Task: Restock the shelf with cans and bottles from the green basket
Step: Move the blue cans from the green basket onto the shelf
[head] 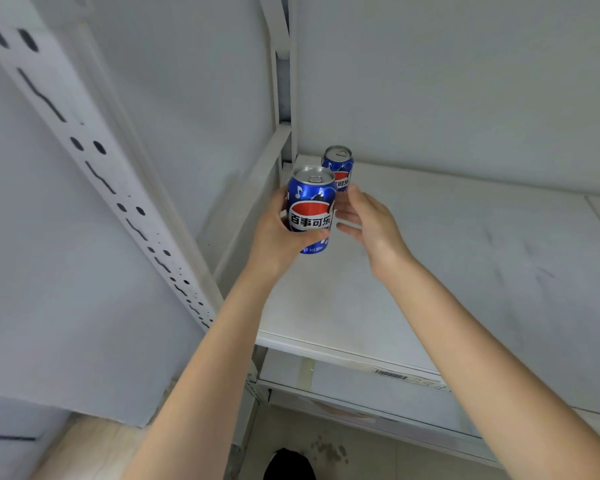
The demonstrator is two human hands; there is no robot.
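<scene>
Left grip (274, 237) on can (310, 206), second can (338, 164) behind

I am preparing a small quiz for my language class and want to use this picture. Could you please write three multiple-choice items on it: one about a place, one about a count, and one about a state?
1. Where does the standing can rest on the shelf board?
A. at the back left corner
B. at the front edge
C. at the far right end

2. How many blue cans are visible?
A. one
B. two
C. four

3. What is the state of the right hand?
A. open, holding nothing
B. gripping a bottle
C. closed in a fist

Answers:
1 A: it stands far back at the board's left end.
2 B: there is the standing can plus the held can, which the left hand grips.
3 A: its fingers are extended and wrap around nothing.
</scene>
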